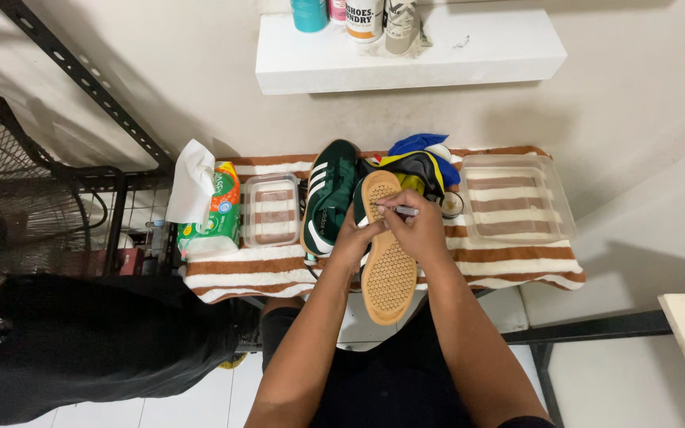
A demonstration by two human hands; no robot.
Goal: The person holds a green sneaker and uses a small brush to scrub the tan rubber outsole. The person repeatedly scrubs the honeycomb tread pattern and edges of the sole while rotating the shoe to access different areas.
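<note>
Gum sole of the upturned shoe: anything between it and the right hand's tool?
Nothing visible. The right hand holds a thin tool directly against the gum sole; the left hand grips the shoe's side.

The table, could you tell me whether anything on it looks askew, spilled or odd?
Nothing is spilled. One shoe is held sole-up in the left hand, its heel past the towel edge, while the right hand works a thin tool on the sole. The other shoe lies tilted.

Both forearms are bare down to the hands, above dark black shorts covering the lap.
</note>
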